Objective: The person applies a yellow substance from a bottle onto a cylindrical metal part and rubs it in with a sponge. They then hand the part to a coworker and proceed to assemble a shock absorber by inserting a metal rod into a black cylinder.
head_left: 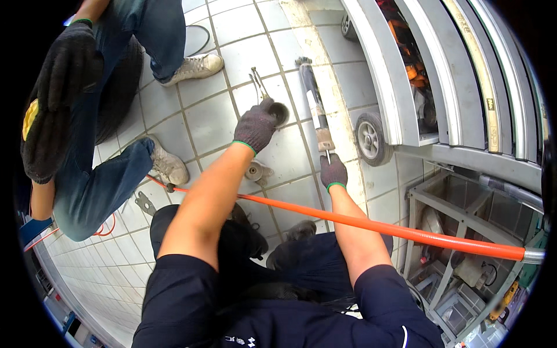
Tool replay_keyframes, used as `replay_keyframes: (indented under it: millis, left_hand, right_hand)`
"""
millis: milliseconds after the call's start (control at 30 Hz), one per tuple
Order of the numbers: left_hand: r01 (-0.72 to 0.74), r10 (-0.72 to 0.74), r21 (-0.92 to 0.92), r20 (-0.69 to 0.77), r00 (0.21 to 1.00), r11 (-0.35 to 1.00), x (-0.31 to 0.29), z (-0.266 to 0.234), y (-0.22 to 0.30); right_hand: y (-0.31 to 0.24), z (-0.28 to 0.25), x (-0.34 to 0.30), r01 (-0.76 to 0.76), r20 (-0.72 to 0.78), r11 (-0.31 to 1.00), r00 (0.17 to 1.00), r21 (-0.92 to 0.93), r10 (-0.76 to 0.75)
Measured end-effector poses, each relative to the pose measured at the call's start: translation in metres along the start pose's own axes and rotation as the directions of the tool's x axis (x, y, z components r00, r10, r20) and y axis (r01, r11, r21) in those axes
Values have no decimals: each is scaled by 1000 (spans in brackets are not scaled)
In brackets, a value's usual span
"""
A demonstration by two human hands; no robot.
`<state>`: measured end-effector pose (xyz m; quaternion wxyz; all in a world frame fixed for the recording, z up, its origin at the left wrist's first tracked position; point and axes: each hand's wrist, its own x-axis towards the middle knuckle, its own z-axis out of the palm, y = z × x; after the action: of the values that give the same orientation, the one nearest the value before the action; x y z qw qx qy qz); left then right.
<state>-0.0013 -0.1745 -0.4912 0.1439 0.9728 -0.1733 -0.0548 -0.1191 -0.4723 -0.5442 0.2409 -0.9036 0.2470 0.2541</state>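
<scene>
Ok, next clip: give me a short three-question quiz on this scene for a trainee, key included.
1. Which hand grips the shock absorber?
2. True or false: the left forearm hides part of the orange hose.
3. What does the left hand hold?
a) a caster wheel
b) a dark cup-shaped part
c) the orange hose

Key:
1. The right hand.
2. True.
3. b
</scene>
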Motion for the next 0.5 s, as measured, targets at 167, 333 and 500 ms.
replay_keyframes:
  millis: [167,333,500]
  left_hand:
    - [-273,250,-110,-189,950,956,9,-142,51]
    - [-389,207,-298,-496,843,872,-45,-237,60]
    - [-450,172,-370,-584,793,813,-64,-268,68]
  right_hand:
    - [-21,-35,4,73,75,997,995,2,-73]
    - [-166,-128,-65,790,-216,545,605,279,-766]
    - [-209,-167,-85,767,-178,485,594,420,-785]
